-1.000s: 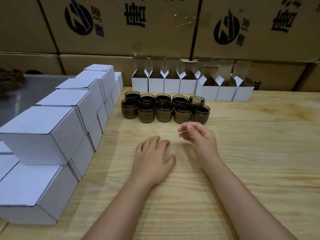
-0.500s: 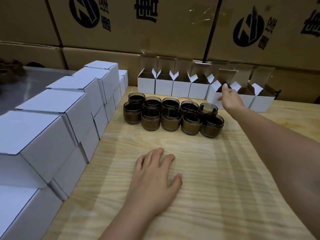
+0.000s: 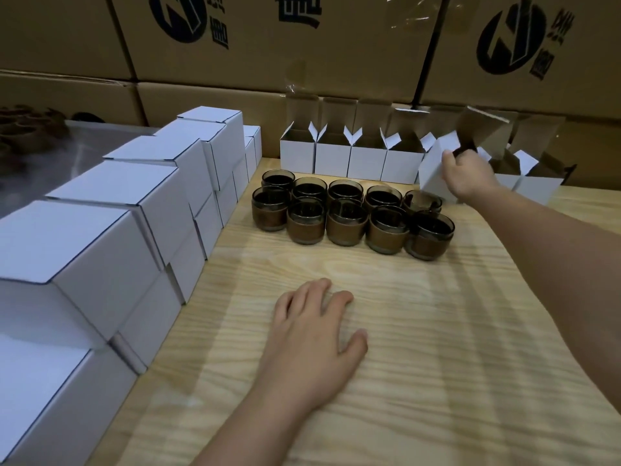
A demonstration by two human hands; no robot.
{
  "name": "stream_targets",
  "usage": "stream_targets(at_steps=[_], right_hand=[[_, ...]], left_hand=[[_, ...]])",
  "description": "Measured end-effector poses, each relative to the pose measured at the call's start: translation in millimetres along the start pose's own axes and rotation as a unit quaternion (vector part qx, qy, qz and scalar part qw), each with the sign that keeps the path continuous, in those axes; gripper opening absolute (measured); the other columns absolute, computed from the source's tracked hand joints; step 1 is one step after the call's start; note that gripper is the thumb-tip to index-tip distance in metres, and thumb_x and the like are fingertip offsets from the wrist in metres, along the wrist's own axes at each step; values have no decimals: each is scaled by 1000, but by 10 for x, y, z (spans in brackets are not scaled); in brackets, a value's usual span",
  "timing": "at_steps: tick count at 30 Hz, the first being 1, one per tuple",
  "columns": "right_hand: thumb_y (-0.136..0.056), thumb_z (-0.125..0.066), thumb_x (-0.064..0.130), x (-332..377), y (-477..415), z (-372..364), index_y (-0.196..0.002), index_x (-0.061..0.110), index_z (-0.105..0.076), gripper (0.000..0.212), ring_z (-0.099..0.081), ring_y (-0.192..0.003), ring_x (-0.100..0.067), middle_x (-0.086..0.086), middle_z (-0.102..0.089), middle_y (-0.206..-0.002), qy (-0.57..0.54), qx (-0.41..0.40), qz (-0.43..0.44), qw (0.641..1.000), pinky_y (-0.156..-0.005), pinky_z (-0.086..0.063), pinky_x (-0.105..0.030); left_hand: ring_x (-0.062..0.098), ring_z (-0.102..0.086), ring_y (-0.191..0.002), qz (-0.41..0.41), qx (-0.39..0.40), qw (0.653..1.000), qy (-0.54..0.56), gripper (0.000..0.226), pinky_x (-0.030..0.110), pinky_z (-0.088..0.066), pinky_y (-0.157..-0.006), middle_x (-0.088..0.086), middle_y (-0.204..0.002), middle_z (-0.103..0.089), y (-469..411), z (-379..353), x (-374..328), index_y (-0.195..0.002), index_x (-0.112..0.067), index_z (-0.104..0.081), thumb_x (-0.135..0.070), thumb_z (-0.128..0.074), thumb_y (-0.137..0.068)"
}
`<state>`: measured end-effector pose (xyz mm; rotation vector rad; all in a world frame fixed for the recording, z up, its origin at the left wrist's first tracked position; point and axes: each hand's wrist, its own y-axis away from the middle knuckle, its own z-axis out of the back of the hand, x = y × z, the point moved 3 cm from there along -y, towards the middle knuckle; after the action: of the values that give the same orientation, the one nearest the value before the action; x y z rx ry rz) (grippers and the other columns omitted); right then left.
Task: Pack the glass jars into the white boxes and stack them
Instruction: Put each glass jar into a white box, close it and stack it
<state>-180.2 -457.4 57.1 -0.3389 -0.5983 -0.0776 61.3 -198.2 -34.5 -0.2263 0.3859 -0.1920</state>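
Several dark glass jars (image 3: 349, 216) with brown bands stand in two rows on the wooden table (image 3: 420, 331). Behind them runs a row of open white boxes (image 3: 349, 156) with their flaps up. My right hand (image 3: 470, 178) grips one open white box (image 3: 437, 169) at its rim and holds it tilted, just right of the jars' back row. My left hand (image 3: 314, 334) lies flat on the table in front of the jars, fingers apart, holding nothing. Closed white boxes (image 3: 134, 203) are stacked in two layers along the left.
Large brown cartons (image 3: 302, 45) with black print form a wall behind the table. A grey metal surface (image 3: 67, 149) lies at the far left behind the stacked boxes. More open white boxes (image 3: 537, 186) stand to the right of my right hand.
My right hand reached from the middle of the table over the jars to the box row, took hold of one open box and tipped it out of the row. My left hand stayed flat.
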Motion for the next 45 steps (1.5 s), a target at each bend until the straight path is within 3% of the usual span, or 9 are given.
stream_targets(at_steps=[3,9,18,21,26,31,37,42,45], right_hand=[[-101,-36,30,238,209,253,-89,8,-48,27,-46,-84,-23,-10,-48,-85,-1,-95,59,994,-62,-28,-27],[-94,-47,18,798,1272,604,-87,-1,-60,24,-50,-99,-33,-19,-56,-106,22,-230,216,949,-79,-31,-27],[-75,-61,7,931,2850,157,-69,2,-56,10,-50,-72,-34,-17,-56,-76,-5,-220,306,926,-65,-43,-41],[-73,-61,6,868,3034,20,-65,1,-55,11,-48,-67,-32,-15,-56,-72,-15,-200,329,923,-61,-44,-41],[-77,-52,15,829,3109,0,-68,1,-61,18,-54,-68,-30,-10,-59,-73,-96,-168,353,915,-61,-45,-39],[-81,-60,8,705,2918,99,-97,-1,-61,18,-52,-95,-28,-17,-54,-101,-207,-252,247,913,-82,-43,-32],[-92,-51,25,524,2695,51,-102,26,-59,13,-54,-79,5,18,-59,-93,-358,-171,80,914,-66,-41,-8],[-90,-40,5,328,2615,-46,-96,29,-66,36,-54,-74,-14,11,-61,-85,-399,-144,-27,905,-66,-48,-39],[-89,-38,3,286,2614,-130,-86,28,-72,42,-59,-72,-14,7,-65,-85,-457,-68,-79,883,-57,-48,-28]], left_hand=[[8,-8,-142,4,1,1000,6,53,29,3,-112,-8,-154,-20,-7,0,-5,-140,-37,-31,-57,-36,-90],[12,-14,-142,5,23,999,25,93,34,-4,-112,-3,-155,-22,-29,25,-24,-152,-27,-6,-72,-43,-80],[13,-26,-143,61,25,961,269,133,45,-17,-117,-7,-159,-21,-35,252,-27,-148,-33,20,-67,-68,-55],[12,-33,-140,60,10,950,307,122,48,-24,-114,-14,-156,-26,-28,257,-28,-150,-35,16,-57,-65,-60],[15,-52,-122,63,22,927,370,106,43,-40,-106,-12,-127,-54,-31,238,-13,-147,-38,-23,-58,-68,-53],[16,-52,-122,71,47,907,413,104,45,-40,-105,-6,-129,-56,-49,236,7,-139,-39,-34,-40,-82,-47],[18,-54,-120,59,68,894,438,102,45,-46,-101,-1,-130,-56,-49,257,9,-138,-37,-38,-30,-83,-48],[19,-51,-124,57,79,892,441,103,47,-44,-103,-2,-133,-53,-48,241,19,-138,-40,-36,-32,-84,-47],[20,-50,-125,50,89,882,460,104,46,-45,-103,0,-134,-52,-50,250,38,-141,-37,-35,-26,-83,-50]])
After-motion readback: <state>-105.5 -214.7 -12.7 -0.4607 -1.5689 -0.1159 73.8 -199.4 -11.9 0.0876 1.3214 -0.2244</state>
